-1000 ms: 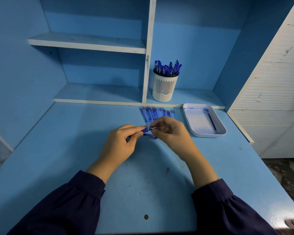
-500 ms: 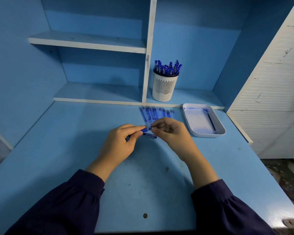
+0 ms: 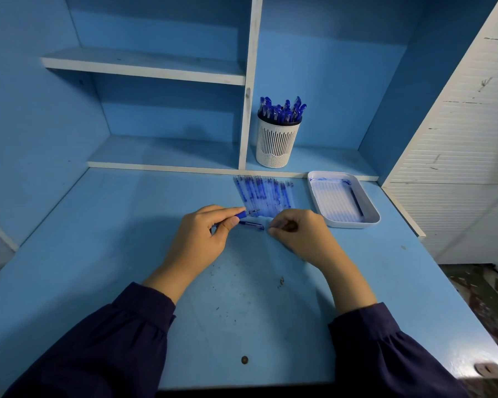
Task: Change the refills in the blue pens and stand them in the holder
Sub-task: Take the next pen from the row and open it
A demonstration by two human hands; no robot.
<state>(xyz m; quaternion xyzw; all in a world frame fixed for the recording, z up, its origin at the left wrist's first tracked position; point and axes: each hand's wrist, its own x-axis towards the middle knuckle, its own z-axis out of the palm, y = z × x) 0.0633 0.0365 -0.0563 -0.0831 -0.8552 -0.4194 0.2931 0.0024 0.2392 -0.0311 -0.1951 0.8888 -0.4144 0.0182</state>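
My left hand (image 3: 202, 237) grips a blue pen (image 3: 243, 214) by its barrel. The pen's bare tip points right, toward a row of several clear refills (image 3: 263, 193) lying on the desk. A blue pen cap (image 3: 252, 224) lies on the desk just below that tip. My right hand (image 3: 299, 234) is a little to the right of the cap, off the pen, with its fingers pinched together and nothing visible in them. The white slotted holder (image 3: 276, 145) stands on the low shelf and has several blue pens (image 3: 282, 110) standing in it.
A white tray (image 3: 368, 218) lies at the right of the desk, with a single thin refill (image 3: 357, 201) along its right side. Blue shelves and a white upright divider (image 3: 249, 81) stand behind. A white slatted cabinet (image 3: 457, 168) borders the desk's right side.
My right hand has let go of the pen's tip and moved right and slightly toward me. My left hand still holds the pen in nearly the same place.
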